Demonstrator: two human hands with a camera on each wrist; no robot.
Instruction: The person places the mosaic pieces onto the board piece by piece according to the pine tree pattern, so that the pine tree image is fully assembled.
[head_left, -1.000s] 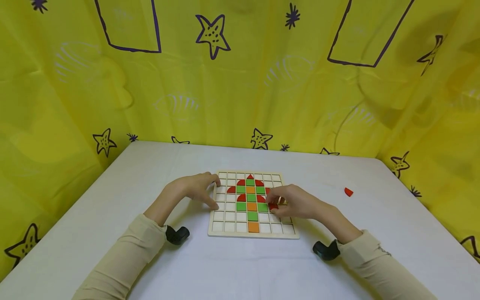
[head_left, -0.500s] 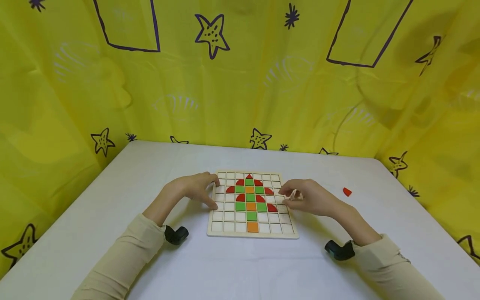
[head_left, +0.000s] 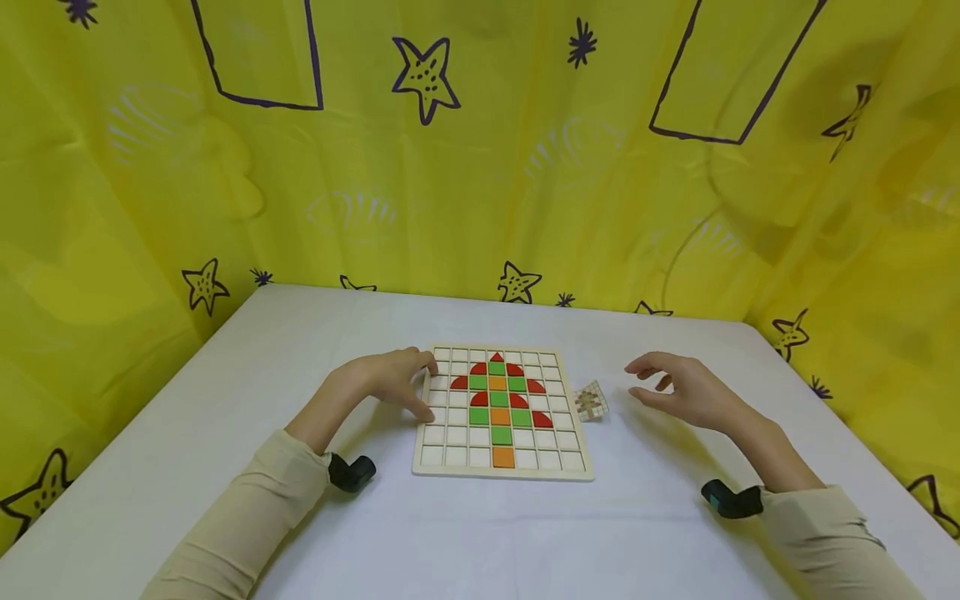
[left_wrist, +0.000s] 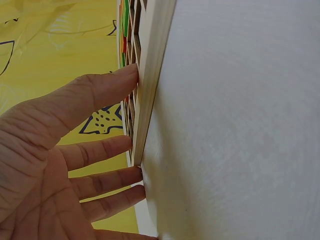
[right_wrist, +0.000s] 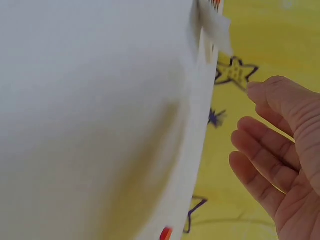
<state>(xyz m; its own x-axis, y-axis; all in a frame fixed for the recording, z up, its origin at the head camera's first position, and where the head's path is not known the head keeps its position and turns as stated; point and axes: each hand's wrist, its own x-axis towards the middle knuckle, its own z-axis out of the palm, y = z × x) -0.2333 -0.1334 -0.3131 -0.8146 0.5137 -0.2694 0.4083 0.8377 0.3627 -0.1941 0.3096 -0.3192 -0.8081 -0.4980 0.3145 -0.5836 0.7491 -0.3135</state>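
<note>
A square wooden grid board lies on the table with red, green and orange pieces set in a tree-like pattern. My left hand rests at the board's left edge. In the left wrist view its thumb touches the frame and the fingers extend along the edge. My right hand hovers right of the board, fingers loosely bent and holding nothing. Between them, against the board's right side, sits a small creased pattern card. A loose red piece shows in the right wrist view; my right hand hides it in the head view.
The white-covered table extends around the board. Behind it and at both sides hangs a yellow curtain with drawn stars. A black wrist camera sits at the left cuff, another camera at the right.
My right hand has left the red quarter-round piece on the board and moved right. The pattern card, earlier mostly covered by that hand, is now in full view. My left hand stays put.
</note>
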